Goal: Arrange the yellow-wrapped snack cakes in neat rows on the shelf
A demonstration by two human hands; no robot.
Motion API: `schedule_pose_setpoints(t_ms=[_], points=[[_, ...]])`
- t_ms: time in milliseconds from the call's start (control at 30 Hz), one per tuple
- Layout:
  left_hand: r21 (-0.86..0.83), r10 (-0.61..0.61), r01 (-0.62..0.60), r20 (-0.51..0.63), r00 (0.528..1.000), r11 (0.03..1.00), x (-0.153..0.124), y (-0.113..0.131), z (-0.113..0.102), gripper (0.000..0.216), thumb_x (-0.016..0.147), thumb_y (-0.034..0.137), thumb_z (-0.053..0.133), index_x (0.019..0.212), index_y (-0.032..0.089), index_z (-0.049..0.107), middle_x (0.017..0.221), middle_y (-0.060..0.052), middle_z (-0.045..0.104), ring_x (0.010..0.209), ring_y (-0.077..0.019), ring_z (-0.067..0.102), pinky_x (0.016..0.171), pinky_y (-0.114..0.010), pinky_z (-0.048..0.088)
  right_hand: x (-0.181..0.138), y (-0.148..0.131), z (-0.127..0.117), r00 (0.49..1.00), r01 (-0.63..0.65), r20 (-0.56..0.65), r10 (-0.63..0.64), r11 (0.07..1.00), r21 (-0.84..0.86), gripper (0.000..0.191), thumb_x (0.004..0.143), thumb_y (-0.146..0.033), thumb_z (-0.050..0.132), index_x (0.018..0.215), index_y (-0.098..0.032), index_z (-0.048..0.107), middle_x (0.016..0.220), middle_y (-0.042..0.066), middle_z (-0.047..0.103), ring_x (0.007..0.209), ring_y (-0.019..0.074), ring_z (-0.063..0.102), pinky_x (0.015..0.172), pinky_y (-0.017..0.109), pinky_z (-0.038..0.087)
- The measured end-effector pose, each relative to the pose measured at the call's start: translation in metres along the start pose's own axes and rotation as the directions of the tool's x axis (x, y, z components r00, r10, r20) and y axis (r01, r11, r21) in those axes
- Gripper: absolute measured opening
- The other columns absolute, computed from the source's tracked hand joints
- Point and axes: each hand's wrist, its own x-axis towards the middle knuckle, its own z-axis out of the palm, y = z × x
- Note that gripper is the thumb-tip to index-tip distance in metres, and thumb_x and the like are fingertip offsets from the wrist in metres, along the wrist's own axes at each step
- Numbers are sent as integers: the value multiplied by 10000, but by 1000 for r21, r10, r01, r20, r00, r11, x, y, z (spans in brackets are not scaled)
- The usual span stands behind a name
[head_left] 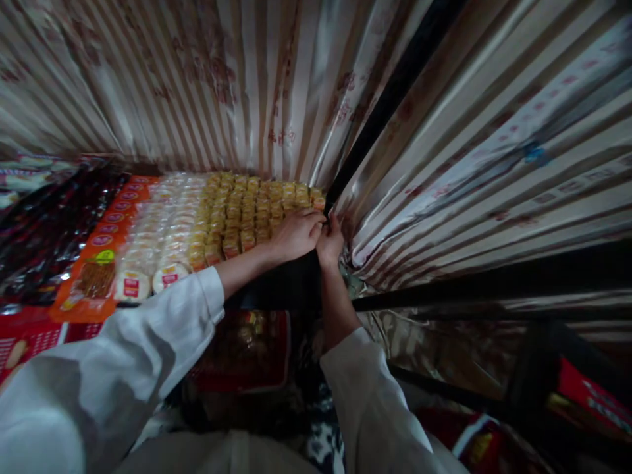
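My left hand (296,234) reaches over the right end of several rows of small yellow-wrapped snack packs (251,204). Its fingers are curled in, close to a dark upright post (368,135). Just beside it, my right hand (330,245) is closed at the foot of the post, thumb and fingers pointing up. Both hands almost touch. Whatever sits between their fingers is hidden or too small to name. Under my left wrist lies the dark shelf surface (281,283).
To the left stand rows of round white packaged cakes (170,273), an orange snack bag (96,263) and dark glossy packets (54,224). Pleated printed sheeting (197,85) hangs behind and to the right. A red package (247,355) sits below the shelf. A dark bar (474,289) runs off right.
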Motion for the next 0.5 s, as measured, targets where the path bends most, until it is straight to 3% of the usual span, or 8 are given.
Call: schedule_pose_setpoints(t_ms=[67, 133, 200, 267, 300, 367, 433, 500], points=[[-121, 17, -17, -1, 1000, 993, -37, 14, -14, 244, 847, 115, 408, 953, 141, 626, 980, -73, 647, 961, -165, 583, 897, -297, 440, -27, -19, -16, 997, -6, -74, 16, 991, 135, 386, 865, -224, 385, 1225, -139, 497, 1208, 105, 572, 1102, 169, 537, 943, 341, 425], [-259, 43, -31, 39, 998, 965, -83, 25, -24, 219, 853, 144, 415, 941, 149, 616, 963, -73, 644, 944, -161, 586, 865, -285, 449, -65, -42, -32, 995, -2, -93, 30, 956, 292, 374, 896, -306, 381, 1232, -165, 465, 1126, 90, 599, 984, 155, 590, 806, 295, 487], [-348, -41, 78, 112, 993, 934, -132, 29, -25, 209, 854, 157, 418, 913, 153, 618, 916, -62, 646, 870, -146, 597, 808, -259, 459, -112, -59, -44, 992, -30, -106, 74, 930, 368, 332, 905, -352, 384, 1168, -179, 490, 948, 50, 633, 819, 133, 611, 693, 253, 488], [-350, -155, 243, 260, 953, 905, -180, 25, -16, 214, 832, 143, 422, 867, 160, 633, 853, -44, 648, 802, -137, 601, 767, -242, 460, -162, -65, -49, 998, -69, 22, 65, 927, 368, 286, 902, -367, 398, 1060, -178, 544, 773, 12, 626, 696, 122, 594, 632, 232, 473], [-322, -194, 318, 362, 912, 892, -202, 20, -9, 202, 802, 133, 449, 853, 162, 642, 846, -38, 654, 793, -141, 604, 763, -241, 461, -186, -63, -48, 990, -112, 117, 77, 937, 332, 274, 904, -364, 392, 999, -179, 571, 718, 5, 622, 665, 124, 589, 628, 235, 473], [-193, -396, 525, 460, 795, 829, -240, 8, 9, 259, 774, 100, 453, 918, 166, 658, 924, -43, 674, 870, -159, 613, 808, -251, 457, -227, -51, -43, 933, -172, 344, 103, 969, 176, 248, 892, -337, 409, 944, -191, 603, 744, 16, 653, 702, 142, 611, 692, 267, 488], [5, -632, 722, 487, 603, 692, -267, -6, 25, 285, 779, 99, 451, 936, 170, 678, 950, -52, 689, 904, -182, 623, 821, -266, 460, -258, -33, -33, 815, -186, 557, 163, 982, -15, 230, 840, -286, 480, 1012, -211, 612, 922, 39, 686, 841, 173, 635, 793, 308, 490], [68, -727, 826, 518, 450, 559, -285, -19, 36, 334, 770, 71, 451, 979, 186, 684, 997, -38, 696, 925, -172, 629, 805, -241, 465, -275, -17, -22, 698, -173, 670, 251, 968, -183, 279, 822, -205, 471, 1058, -199, 620, 1047, 70, 672, 978, 197, 620, 892, 332, 460]])
